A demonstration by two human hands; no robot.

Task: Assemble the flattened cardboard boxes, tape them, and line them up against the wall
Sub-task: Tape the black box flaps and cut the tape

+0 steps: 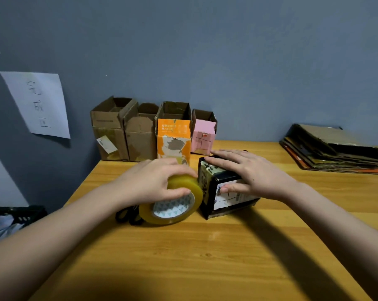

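Currently the left hand grips the tape roll, fingers curled over its top rim, thumb on the near edge. Roll is yellowish-clear with a white patterned core, tilted, its rim touching the left face of the dark box. The right hand lies flat on top of that box, fingers straight and spread, thumb pressing the white label on the near side; it holds the box down, not curled round it. Dark box sits on the wooden counter, mid-front, apart from the row behind.

Row against the blue wall, left to right: brown box, second brown box, orange box, pink box. All four upright, tops open, side by side.

Stack of flattened cardboard at the far right of the counter, well apart from the hands.

Black looped object just behind the roll, mostly hidden, possibly scissor handles. Paper sheet with handwriting is stuck to the wall at left. Dark crate at the left edge below counter level.
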